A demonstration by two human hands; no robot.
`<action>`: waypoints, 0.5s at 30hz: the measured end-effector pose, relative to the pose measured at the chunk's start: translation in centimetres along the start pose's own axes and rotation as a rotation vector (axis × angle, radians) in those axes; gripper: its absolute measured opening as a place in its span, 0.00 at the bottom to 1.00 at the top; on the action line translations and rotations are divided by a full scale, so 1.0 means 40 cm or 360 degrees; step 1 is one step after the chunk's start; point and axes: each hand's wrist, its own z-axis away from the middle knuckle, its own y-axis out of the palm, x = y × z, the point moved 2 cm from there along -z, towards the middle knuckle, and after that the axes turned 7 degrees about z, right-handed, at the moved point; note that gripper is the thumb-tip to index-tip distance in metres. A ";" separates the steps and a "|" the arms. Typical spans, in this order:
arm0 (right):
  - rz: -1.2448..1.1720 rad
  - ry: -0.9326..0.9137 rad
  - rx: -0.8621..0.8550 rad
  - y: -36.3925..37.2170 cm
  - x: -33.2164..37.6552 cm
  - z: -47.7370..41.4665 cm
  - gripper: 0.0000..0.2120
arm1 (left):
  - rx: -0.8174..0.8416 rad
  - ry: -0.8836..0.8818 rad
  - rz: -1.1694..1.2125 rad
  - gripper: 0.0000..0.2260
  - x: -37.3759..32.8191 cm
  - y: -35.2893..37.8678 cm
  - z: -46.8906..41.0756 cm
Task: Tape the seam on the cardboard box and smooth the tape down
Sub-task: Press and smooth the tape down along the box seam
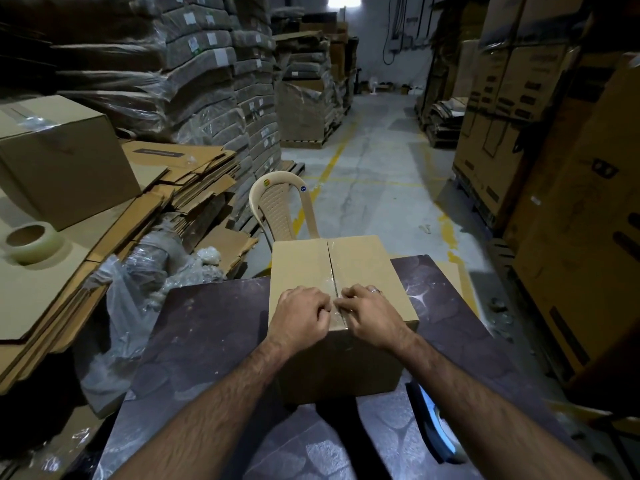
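Cardboard box [360, 271]: closed, standing on the dark desk [207, 327], flaps meeting in a centre seam [331, 268] that runs away from the person. Clear tape [335, 282]: glossy strip lying along the seam and over the near top edge.

Left hand [299, 315]: knuckles up on the box top just left of the seam; fingers [320, 303] curled, tips pressing at the tape beside the near edge. Right hand [372, 311]: mirrored just right of the seam, a ring [375, 290] on one finger, fingers bent with tips on the tape. Neither hand grasps a separate object; the two sets of fingertips nearly touch across the seam.

Beyond the fingers: beige plastic chair [277, 206] behind the box. Far left of the fingers: tape roll [29, 242] lying flat on flattened cardboard sheets [104, 237], with a second sealed box [65, 157] behind it. Crumpled plastic wrap [138, 282] lies between the sheets and the desk.
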 end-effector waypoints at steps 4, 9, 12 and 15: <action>-0.0054 -0.0049 -0.0078 -0.005 -0.020 0.056 0.17 | 0.0085 0.0086 0.0026 0.14 -0.002 -0.005 0.020; -0.0003 -0.0175 -0.0110 -0.002 -0.039 0.064 0.27 | 0.0313 0.0132 -0.0006 0.19 0.014 -0.006 0.051; 0.0017 -0.0221 -0.0214 0.006 -0.047 0.073 0.29 | 0.0407 0.0166 -0.0171 0.25 0.018 0.000 0.055; 0.0059 -0.0247 -0.0304 0.012 -0.044 0.080 0.28 | 0.0436 0.0185 -0.0306 0.27 0.018 0.002 0.053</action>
